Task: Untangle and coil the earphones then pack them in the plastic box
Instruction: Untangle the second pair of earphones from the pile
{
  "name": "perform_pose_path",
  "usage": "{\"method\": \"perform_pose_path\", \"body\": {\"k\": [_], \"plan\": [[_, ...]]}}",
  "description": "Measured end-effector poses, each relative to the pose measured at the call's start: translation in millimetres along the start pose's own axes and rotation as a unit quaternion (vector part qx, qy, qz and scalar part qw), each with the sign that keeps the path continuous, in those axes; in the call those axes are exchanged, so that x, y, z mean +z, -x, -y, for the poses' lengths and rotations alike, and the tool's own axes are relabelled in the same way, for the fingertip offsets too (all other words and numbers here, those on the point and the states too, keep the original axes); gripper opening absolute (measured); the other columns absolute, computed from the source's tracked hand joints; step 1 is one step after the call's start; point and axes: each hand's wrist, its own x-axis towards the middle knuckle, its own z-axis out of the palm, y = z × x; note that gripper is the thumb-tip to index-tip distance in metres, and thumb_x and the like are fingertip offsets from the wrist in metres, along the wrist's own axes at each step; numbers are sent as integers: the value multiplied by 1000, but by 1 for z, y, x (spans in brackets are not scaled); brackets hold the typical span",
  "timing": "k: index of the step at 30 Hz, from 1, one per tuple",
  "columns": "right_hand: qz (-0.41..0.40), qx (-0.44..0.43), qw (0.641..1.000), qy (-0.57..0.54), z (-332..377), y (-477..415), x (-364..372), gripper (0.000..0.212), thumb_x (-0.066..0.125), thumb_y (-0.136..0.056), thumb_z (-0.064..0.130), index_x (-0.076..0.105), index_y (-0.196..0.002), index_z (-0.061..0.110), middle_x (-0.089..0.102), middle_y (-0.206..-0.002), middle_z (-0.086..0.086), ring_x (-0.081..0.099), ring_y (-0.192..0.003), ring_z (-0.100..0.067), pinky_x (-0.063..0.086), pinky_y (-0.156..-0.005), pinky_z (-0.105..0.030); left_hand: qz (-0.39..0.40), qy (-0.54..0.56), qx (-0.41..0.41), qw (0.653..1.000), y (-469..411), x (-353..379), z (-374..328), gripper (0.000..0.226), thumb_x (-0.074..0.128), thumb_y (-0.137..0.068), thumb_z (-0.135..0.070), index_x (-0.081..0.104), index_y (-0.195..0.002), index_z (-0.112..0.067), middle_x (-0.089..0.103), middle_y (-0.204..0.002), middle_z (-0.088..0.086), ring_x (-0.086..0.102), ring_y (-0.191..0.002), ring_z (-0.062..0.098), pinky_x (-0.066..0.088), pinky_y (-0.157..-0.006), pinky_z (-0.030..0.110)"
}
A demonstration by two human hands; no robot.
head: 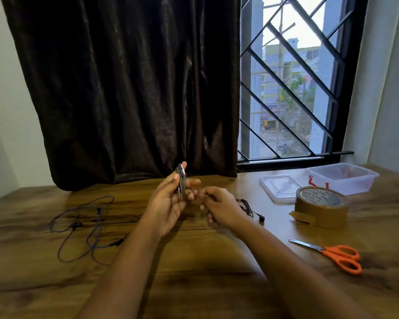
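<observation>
Well left of the roll of brown tape [321, 209], above the middle of the wooden table [194, 284], the person's left hand [168, 203] is raised with its palm turned inward. It grips the coiled earphones [182, 180], the thumb pressed against the bundle. The grey coil is a narrow loop standing nearly upright. Its long axis runs from the palm up towards the curtain, and a silver jack plug [179, 192] points downward along it. The right hand [219, 208] sits closer to the tape, just beside the coil's lower end. Its fingers are curled inward, but through the blur I cannot tell whether they pinch a cord. Between that hand and the tape lies a dark cord ending in a black earbud [261, 218]. Just behind the tape stands the open plastic box [346, 180], its lid [278, 187] flat beside it. The orange scissors [332, 253] lie in front of the tape. Far left of the tape, the blue earphones [83, 226] sprawl loose.
</observation>
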Motion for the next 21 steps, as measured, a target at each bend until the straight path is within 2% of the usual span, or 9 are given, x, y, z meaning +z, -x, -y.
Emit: {"method": "perform_pose_path", "body": {"k": [3, 5, 7, 10, 12, 15, 18, 20, 21], "plan": [[-5, 13, 1000, -21, 1, -1, 2, 12, 49, -98, 18, 59, -92, 19, 59, -71, 0, 48, -48, -7, 41, -46, -22, -32, -31, 14, 999, -3, -5, 1, 37, 29, -102, -18, 42, -137, -20, 68, -116, 0, 65, -66, 12, 55, -67, 23], [-5, -33, 995, 94, 0, -1, 4, 13, 50, -97, 16, 59, -88, 20, 61, -77, 2, 52, -55, -5, 43, -52, -18, -43, -52, 13, 998, -4, -5, 4, 40, 27, -103, -16, 35, -142, -21, 58, -131, -5, 68, -82, 16, 54, -73, 25], [15, -110, 960, 257, -3, -1, 9, 12, 51, -96, 18, 62, -97, 20, 63, -89, 2, 58, -70, -6, 45, -63, -18, -54, -75, 14, 996, -4, -4, 9, 40, 26, -103, -14, 35, -141, -22, 53, -136, -5, 67, -95, 17, 54, -71, 22], [31, -182, 916, 356, -2, -3, 14, 19, 48, -97, 21, 63, -109, 16, 64, -103, -3, 59, -85, -13, 44, -71, -24, -84, -105, 28, 991, -6, -5, 12, 35, 28, -103, -13, 40, -135, -22, 57, -132, -4, 66, -99, 15, 51, -76, 25], [36, -227, 894, 384, 0, -4, 16, 22, 48, -97, 20, 64, -112, 14, 62, -109, -6, 60, -93, -19, 48, -79, -29, -93, -131, 32, 987, -7, -7, 12, 32, 29, -103, -13, 43, -130, -22, 60, -124, -6, 65, -100, 12, 49, -80, 25], [42, -284, 873, 393, 2, -5, 14, 21, 51, -95, 15, 67, -109, 11, 61, -115, -7, 61, -98, -20, 50, -86, -32, -75, -236, 26, 968, -6, -7, 12, 28, 31, -103, -15, 55, -115, -22, 65, -114, -9, 63, -99, 5, 47, -80, 20], [35, -308, 888, 339, 10, -2, 9, 21, 56, -91, 10, 68, -109, 11, 64, -113, -6, 59, -104, -17, 46, -92, -26, -53, -264, 17, 963, -6, -8, 15, 28, 33, -101, -11, 58, -114, -14, 68, -105, -5, 63, -93, 2, 46, -72, 15], [-3, -320, 901, 292, 15, -1, 4, 23, 60, -85, 6, 69, -106, 12, 65, -107, -4, 58, -102, -14, 44, -91, -22, -32, -256, -1, 966, -4, -7, 15, 26, 36, -99, -7, 60, -104, -17, 66, -94, -1, 63, -81, 2, 46, -67, 15], [-20, -317, 909, 270, 16, -1, 2, 23, 62, -83, 4, 70, -103, 12, 64, -104, -4, 58, -99, -13, 43, -89, -19, -23, -253, -18, 967, -4, -6, 15, 28, 38, -98, -6, 60, -101, -23, 65, -93, 0, 61, -82, 5, 45, -69, 18]]}}
